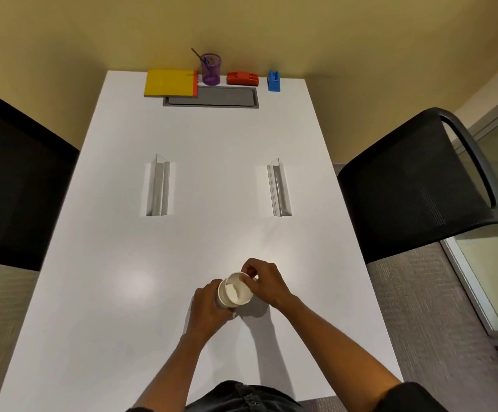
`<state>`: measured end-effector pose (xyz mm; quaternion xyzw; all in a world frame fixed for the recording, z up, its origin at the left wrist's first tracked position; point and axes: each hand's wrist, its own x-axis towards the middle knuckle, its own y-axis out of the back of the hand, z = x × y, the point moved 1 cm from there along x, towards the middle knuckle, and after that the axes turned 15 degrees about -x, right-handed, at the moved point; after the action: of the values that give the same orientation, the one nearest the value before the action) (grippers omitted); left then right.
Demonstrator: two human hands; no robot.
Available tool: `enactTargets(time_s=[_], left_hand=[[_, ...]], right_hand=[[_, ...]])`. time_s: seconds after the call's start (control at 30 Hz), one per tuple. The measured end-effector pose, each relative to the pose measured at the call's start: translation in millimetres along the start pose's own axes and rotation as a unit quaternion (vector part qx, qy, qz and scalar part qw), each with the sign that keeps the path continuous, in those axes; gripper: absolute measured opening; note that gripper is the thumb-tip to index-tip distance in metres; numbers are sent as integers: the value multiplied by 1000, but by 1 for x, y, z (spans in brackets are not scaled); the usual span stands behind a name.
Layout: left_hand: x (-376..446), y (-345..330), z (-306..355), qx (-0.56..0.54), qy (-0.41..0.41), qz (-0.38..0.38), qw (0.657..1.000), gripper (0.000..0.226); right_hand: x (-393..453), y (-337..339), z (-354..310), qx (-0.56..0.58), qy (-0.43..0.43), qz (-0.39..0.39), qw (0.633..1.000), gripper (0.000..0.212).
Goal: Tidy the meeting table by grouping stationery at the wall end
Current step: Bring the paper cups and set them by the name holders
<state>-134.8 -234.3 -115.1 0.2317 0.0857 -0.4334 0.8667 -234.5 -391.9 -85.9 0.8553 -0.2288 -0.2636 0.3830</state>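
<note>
A white paper cup (235,290) is held just above the near part of the white table (200,179), tilted toward me. My left hand (207,304) grips its side. My right hand (264,281) pinches its far rim with thumb and fingers. At the wall end stand a yellow notebook with a red spine (170,83), a purple pen cup (211,69) with pens in it, a red stapler (242,78) and a blue item (274,81).
A grey cable hatch (212,97) is set into the table near the wall. Two clear acrylic sign holders (158,185) (279,187) lie mid-table. Black chairs stand at the left (13,179) and right (420,185) sides.
</note>
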Motion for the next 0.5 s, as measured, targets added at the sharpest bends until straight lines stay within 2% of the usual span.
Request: enactTargets(time_s=[0.13,0.27,0.4,0.5], left_hand=[[-2,-1,-2,-9,-22,15,1000,64],[-3,-4,-3,-10,-35,37,999,65],[-2,-5,-6,3,-33,41,999,64],[-1,-4,-10,5,-17,54,998,60]], right_hand=[[5,16,4,87,-8,33,996,8],[8,30,14,148,-62,84,983,7],[0,31,27,143,-103,124,976,10],[-9,20,36,123,-119,120,978,10]])
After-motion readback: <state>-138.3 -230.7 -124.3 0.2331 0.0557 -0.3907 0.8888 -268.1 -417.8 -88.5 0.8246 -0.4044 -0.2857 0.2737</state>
